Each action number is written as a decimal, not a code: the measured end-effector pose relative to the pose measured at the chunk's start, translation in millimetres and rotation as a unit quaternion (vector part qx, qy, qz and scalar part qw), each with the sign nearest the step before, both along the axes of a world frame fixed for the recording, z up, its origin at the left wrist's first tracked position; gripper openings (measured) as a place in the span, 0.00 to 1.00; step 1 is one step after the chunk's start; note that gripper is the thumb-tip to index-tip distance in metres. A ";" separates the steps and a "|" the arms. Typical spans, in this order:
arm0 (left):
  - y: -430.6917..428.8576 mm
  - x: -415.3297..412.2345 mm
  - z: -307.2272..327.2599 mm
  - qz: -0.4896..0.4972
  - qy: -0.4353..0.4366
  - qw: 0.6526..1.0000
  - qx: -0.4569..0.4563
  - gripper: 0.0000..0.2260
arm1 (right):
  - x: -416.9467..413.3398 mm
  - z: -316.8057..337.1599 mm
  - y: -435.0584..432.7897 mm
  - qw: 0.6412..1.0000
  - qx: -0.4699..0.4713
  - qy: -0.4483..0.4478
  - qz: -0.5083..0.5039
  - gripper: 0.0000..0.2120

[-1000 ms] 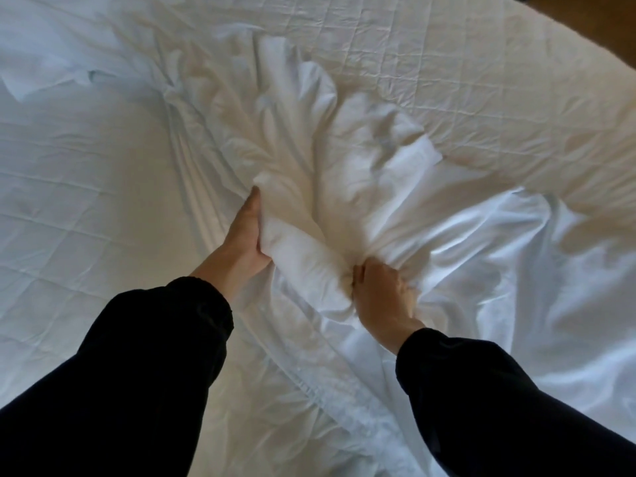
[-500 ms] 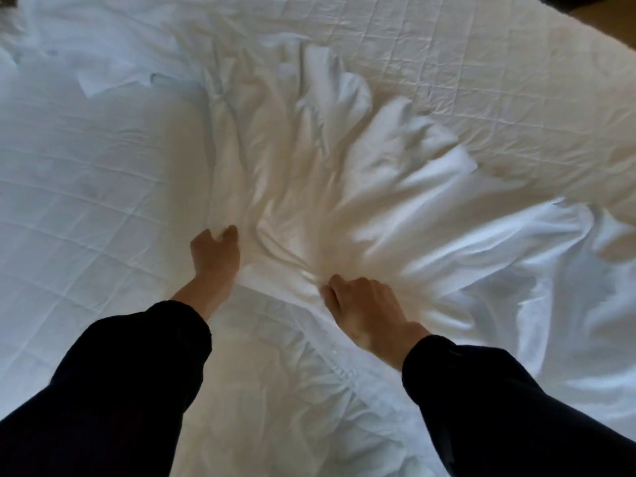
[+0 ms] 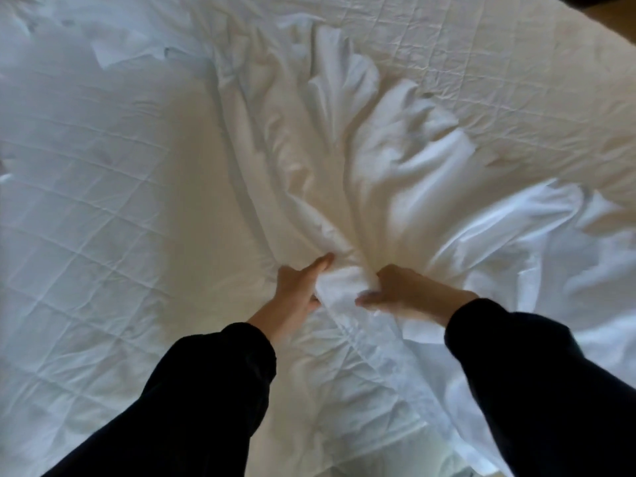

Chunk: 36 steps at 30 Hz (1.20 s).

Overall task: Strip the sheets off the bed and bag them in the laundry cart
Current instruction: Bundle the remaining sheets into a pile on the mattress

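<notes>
The left grip and right grip both clutch one wad of the white sheet, curled round it side by side, apparently to gather the loose cloth into a bundle. Beyond them the sheet fans out in folds across the quilted bed. No laundry cart shows.
</notes>
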<state>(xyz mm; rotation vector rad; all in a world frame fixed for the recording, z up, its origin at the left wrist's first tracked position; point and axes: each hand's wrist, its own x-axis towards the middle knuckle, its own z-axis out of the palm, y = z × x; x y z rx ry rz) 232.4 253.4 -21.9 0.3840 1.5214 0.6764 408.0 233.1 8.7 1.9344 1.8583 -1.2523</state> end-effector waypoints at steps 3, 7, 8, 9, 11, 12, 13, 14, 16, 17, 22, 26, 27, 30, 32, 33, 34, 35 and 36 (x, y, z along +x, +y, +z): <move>-22.2 14.7 0.3 -0.016 0.015 1.000 -0.007 0.25 | 0.3 4.8 -14.6 0.995 -0.064 0.072 0.022 0.26; -40.3 20.2 0.4 0.004 0.037 0.999 -0.009 0.14 | -12.7 -10.5 -41.2 0.995 -0.072 0.006 0.062 0.42; -45.6 21.2 2.4 0.003 0.029 1.000 -0.011 0.14 | -15.5 -15.0 -47.2 0.996 -0.060 0.003 0.059 0.42; -50.8 22.8 3.5 0.005 0.017 1.000 -0.009 0.14 | -16.3 -17.0 -51.8 0.998 -0.045 0.018 0.043 0.40; -60.2 28.7 1.0 0.017 -0.001 1.000 0.015 0.16 | -5.4 -15.3 -58.4 0.997 -0.001 0.080 -0.018 0.34; -66.0 34.3 1.2 0.028 -0.002 0.999 0.028 0.16 | 5.9 -11.2 -60.9 0.993 0.040 0.105 -0.042 0.29; -72.0 40.9 1.1 0.042 0.009 0.998 0.038 0.17 | 20.5 -6.5 -63.6 0.988 0.093 0.110 -0.047 0.24; -78.2 49.5 1.9 0.063 0.029 0.997 0.040 0.20 | 36.7 -2.1 -65.9 0.983 0.148 0.098 -0.036 0.20; -92.8 71.2 2.7 0.104 0.082 0.991 0.033 0.37 | 72.9 3.8 -72.4 0.971 0.236 0.041 -0.002 0.17; -102.2 83.1 4.0 0.124 0.102 0.986 0.033 0.45 | 93.0 3.8 -76.0 0.965 0.264 -0.001 0.011 0.18; -148.8 141.3 13.3 0.178 0.149 0.971 0.065 0.28 | 193.6 1.2 -81.4 0.940 0.243 -0.240 0.030 0.25; -164.6 178.9 16.9 0.179 0.216 0.957 0.066 0.32 | 257.6 3.7 -81.6 0.939 0.151 -0.308 0.015 0.29; -168.1 187.2 15.3 0.176 0.230 0.955 0.069 0.33 | 270.9 3.3 -83.6 0.939 0.131 -0.318 0.009 0.31; -182.3 203.1 4.5 0.147 0.264 0.951 0.060 0.32 | 302.9 -1.9 -96.2 0.948 0.085 -0.304 -0.046 0.37; -190.3 207.3 -2.9 0.112 0.278 0.952 0.056 0.26 | 314.5 -8.4 -104.5 0.952 0.088 -0.284 -0.077 0.36; -193.8 208.0 -6.3 0.093 0.290 0.951 0.062 0.24 | 317.2 -12.6 -108.1 0.950 0.102 -0.288 -0.069 0.32; -196.7 208.3 -9.5 0.083 0.299 0.948 0.075 0.23 | 318.6 -15.2 -110.9 0.944 0.121 -0.304 -0.043 0.27; -198.8 207.9 -12.4 0.078 0.304 0.946 0.088 0.23 | 319.6 -16.2 -112.5 0.937 0.138 -0.321 -0.008 0.22; -200.8 207.5 -13.6 0.078 0.306 0.944 0.099 0.24 | 320.1 -14.6 -113.0 0.934 0.146 -0.325 0.021 0.19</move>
